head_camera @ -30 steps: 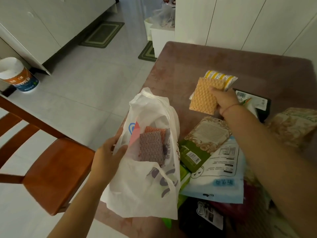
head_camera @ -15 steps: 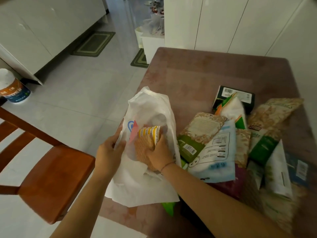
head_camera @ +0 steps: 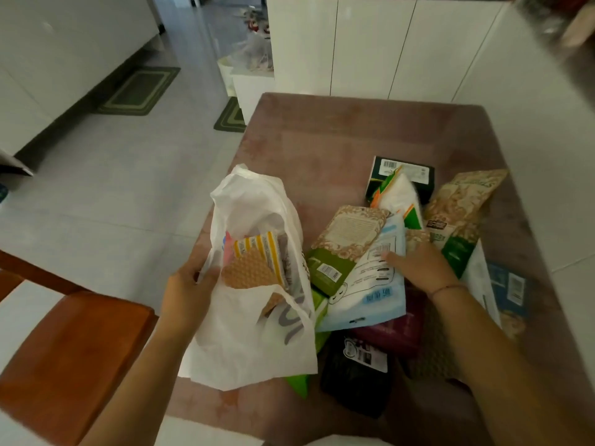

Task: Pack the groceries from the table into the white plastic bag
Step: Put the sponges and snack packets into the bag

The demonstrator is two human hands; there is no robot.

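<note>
While the left hand (head_camera: 190, 292) is gripping the white plastic bag (head_camera: 257, 333), the right hand (head_camera: 418, 268) is lying flat, fingers spread, on the blue-and-white pouch (head_camera: 370, 291) beside the bag.

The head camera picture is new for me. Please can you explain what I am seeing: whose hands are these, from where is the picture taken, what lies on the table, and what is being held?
There is no machine here. A person wears one wide-angle camera on the head, looking forward and down, so both arms enter from the bottom.

The left hand grips the rim of the white plastic bag and holds it open. Inside stands a yellow sponge pack.

The right hand rests flat on a white and blue pouch; it grasps nothing yet.

On the brown table lies a pile of groceries: a green and beige pouch, a dark box and a black packet, among others.
</note>
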